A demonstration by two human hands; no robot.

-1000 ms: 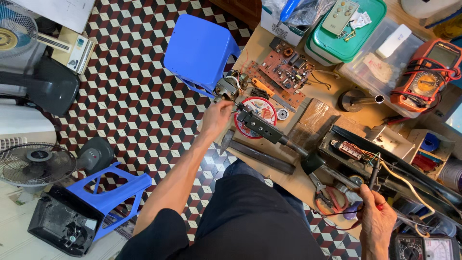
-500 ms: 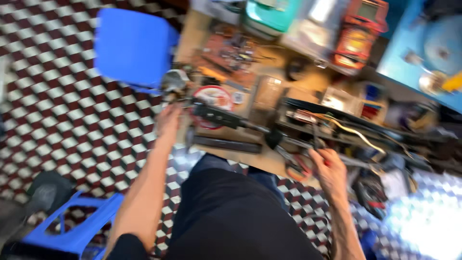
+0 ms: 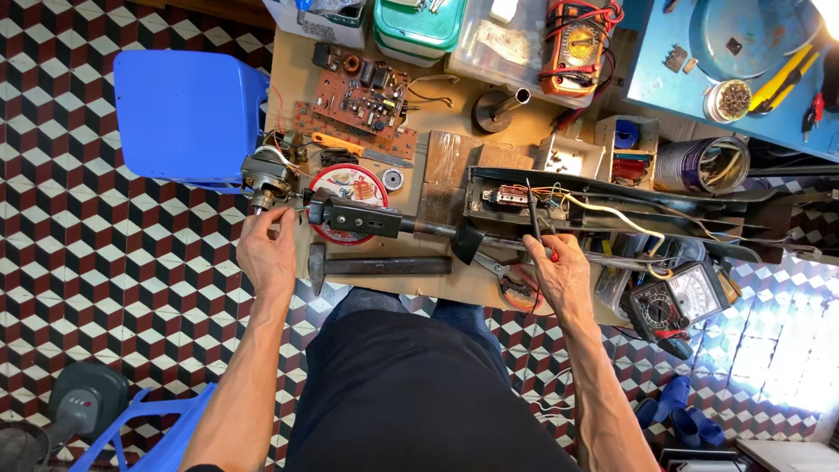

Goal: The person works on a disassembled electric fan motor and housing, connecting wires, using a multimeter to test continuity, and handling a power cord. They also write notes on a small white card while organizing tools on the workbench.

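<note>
My left hand (image 3: 266, 253) reaches to the small electric motor (image 3: 269, 175) at the left edge of the wooden bench (image 3: 446, 149); its fingertips pinch thin wires beside the motor. My right hand (image 3: 559, 275) grips a thin red-and-black meter probe (image 3: 533, 218), whose tip points into the wired part of a long black housing (image 3: 612, 214). Between the hands lie a black clamp-like tool (image 3: 358, 218) and a hammer (image 3: 376, 265). An analogue meter (image 3: 682, 297) sits just right of my right hand.
A blue plastic stool (image 3: 188, 114) stands left of the bench. A brown circuit board (image 3: 363, 100), a round red tin (image 3: 350, 188), a green box (image 3: 419, 22), a second meter (image 3: 577, 44) and a blue tray (image 3: 734, 61) lie at the back. Below left stands a fan base (image 3: 83, 406).
My right hand has come up from the bench's near edge and now holds the probe at the black housing. The view has swung to face the bench squarely. My left hand stays by the motor.
</note>
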